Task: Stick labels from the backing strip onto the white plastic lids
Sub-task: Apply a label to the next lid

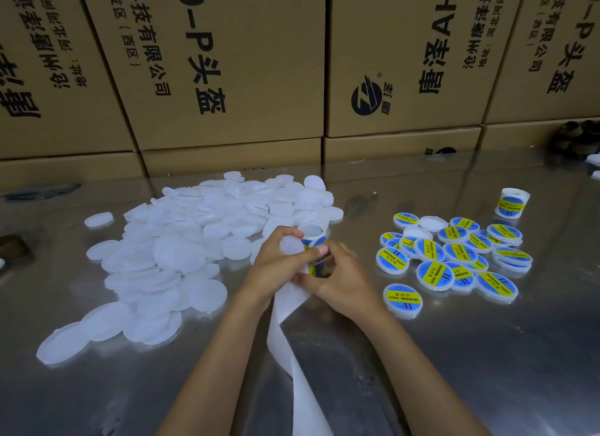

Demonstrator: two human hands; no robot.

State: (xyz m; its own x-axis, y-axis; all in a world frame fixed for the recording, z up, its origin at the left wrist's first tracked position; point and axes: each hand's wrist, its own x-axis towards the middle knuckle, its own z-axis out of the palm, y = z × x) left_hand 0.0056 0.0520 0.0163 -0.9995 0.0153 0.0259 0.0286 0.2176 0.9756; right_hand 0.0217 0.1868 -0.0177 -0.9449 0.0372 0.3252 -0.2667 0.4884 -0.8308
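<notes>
Mid-peel: left hand (276, 260) fingers grasp a plain white round plastic lid (291, 244), right hand (337, 273) pinches the white backing strip (285, 306); next, likely, press a label on, then drop it in the labelled blue-and-yellow pile (454, 257) at three o'clock.

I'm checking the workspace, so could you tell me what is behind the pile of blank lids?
Stacked cardboard boxes stand behind the pile of blank lids; what lies behind them is hidden.

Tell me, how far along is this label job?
Early on. Done: a small cluster of labelled lids on the right. In hand: the left hand holds a bare lid; the right hand works the label strip. Left: a much bigger heap of bare lids.
</notes>
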